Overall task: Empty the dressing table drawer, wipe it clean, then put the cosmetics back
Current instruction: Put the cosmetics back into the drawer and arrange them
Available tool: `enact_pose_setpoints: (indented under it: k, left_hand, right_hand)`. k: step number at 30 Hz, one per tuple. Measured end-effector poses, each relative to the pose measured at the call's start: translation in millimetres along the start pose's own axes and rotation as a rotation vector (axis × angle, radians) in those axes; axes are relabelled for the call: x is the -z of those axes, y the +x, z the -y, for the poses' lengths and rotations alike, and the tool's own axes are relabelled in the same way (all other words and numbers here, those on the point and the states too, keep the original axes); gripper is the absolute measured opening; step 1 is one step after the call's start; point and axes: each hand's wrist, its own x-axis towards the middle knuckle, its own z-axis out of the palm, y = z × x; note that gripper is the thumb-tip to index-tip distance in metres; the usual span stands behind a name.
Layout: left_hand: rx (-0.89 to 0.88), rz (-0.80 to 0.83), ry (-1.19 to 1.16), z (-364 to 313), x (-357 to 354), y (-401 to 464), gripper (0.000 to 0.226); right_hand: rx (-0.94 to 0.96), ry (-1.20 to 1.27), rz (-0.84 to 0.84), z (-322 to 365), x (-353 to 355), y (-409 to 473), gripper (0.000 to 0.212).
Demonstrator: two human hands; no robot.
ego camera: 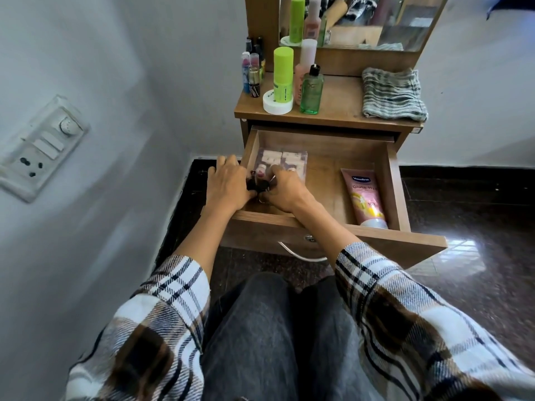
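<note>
pink tube (365,196), lime-green bottle (283,73), green-striped cloth (393,95), brown wooden drawer (333,225), plaid sleeves (173,287).

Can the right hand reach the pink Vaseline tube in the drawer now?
Probably yes. The pink Vaseline tube lies uncovered at the right side of the open drawer, but the right hand is busy with small items and must release them first.

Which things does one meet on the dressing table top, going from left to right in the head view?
Cluster of small bottles → lime-green bottle standing on a white jar → pink bottle → clear green bottle → folded striped cloth.
</note>
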Motion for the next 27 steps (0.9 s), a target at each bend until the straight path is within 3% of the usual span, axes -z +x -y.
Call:
enact_pose_setpoints:
  k: [16,27]
  left_hand:
    - [-0.002,0.084,-0.042,-2.1,6.3,1.7,0.029]
    - [-0.02,0.069,-0.011,-1.9,3.6,3.9,0.036]
  right_hand:
    - [-0.087,-0.115,0.159,-3.1,0.3,3.2,0.015]
    - [-0.106,-0.127,0.155,-3.5,0.0,4.2,0.034]
